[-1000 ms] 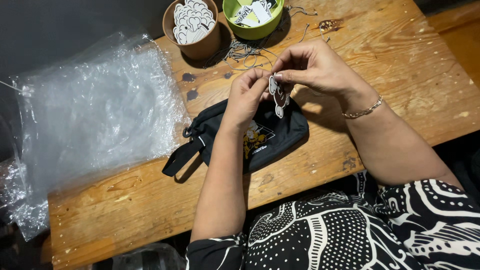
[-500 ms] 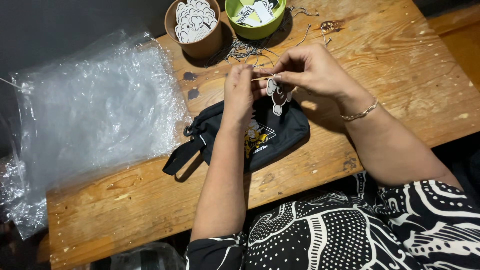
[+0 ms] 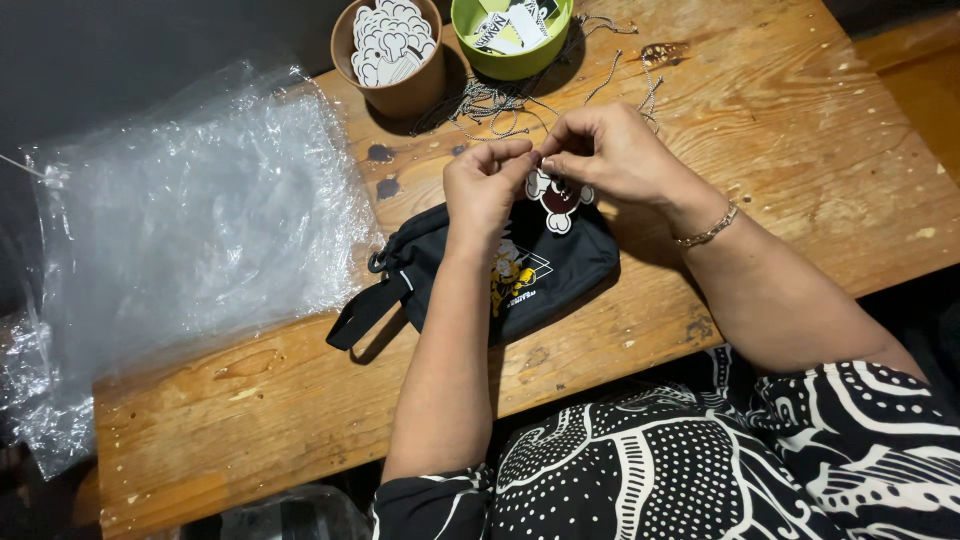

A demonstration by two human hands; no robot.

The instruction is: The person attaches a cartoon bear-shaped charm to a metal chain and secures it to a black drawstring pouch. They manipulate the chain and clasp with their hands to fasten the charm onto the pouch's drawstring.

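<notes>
From the clear plastic bags (image 3: 190, 230) at the table's (image 3: 800, 130) left edge across to its middle, left hand (image 3: 483, 190) and right hand (image 3: 610, 152) pinch a cartoon tag (image 3: 558, 200) above the black pouch (image 3: 520, 265); a loosened pinch could probably drop it.

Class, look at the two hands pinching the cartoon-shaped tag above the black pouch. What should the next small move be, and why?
Probably draw the tag down to the black pouch and fasten it there. The left hand and right hand meet fingertip to fingertip at the tag's top, it hangs just over the pouch, and loose cords lie beyond.
</notes>
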